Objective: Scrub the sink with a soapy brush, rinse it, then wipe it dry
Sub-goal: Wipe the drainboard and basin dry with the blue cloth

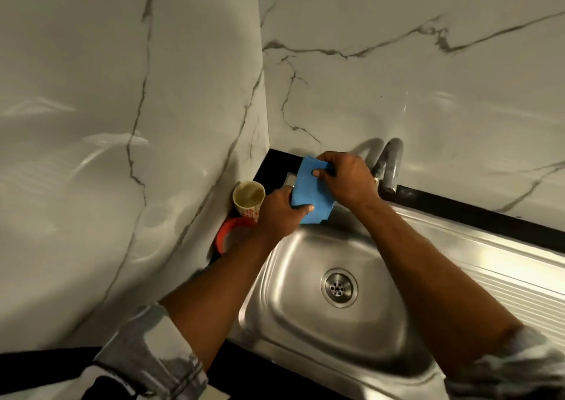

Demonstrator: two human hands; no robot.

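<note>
Blue cloth (pixel 309 192), long axis near-to-far: your left hand (pixel 276 213) and right hand (pixel 348 179) pinch it over the sink (pixel 255 305), at its far edge.

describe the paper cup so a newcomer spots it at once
Start at the steel sink; look to the wall corner beyond its left rim. A paper cup stands upright there, behind a red-rimmed round item. Only it is cream with red print, brownish inside.
</note>
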